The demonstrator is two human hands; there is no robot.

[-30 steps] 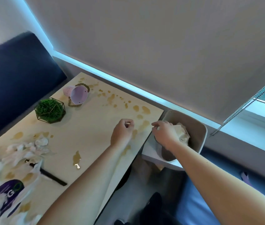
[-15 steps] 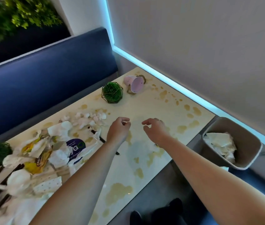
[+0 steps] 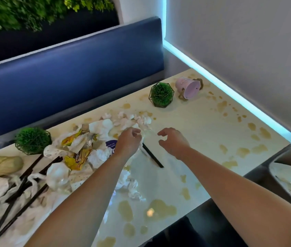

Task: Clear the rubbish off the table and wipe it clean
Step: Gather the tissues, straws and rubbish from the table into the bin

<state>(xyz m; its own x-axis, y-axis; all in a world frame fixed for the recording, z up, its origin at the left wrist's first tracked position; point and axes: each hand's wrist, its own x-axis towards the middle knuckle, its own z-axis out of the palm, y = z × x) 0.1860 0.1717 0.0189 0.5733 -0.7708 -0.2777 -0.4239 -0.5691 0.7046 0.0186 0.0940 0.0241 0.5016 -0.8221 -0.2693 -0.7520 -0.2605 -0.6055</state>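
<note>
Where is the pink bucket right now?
The pink bucket lies tipped on its side at the table's far right corner, just right of the caged green ball plant, near the lit wall edge.

Both hands now at tissue heap

We are seeing a green grass ball in a black wire frame sitting near the table's far edge, with a pink bucket lying tipped on its side just beside it, toward the far right corner. A second grass ball is standing at the far edge further left. A blue bench backrest is running behind.
</note>
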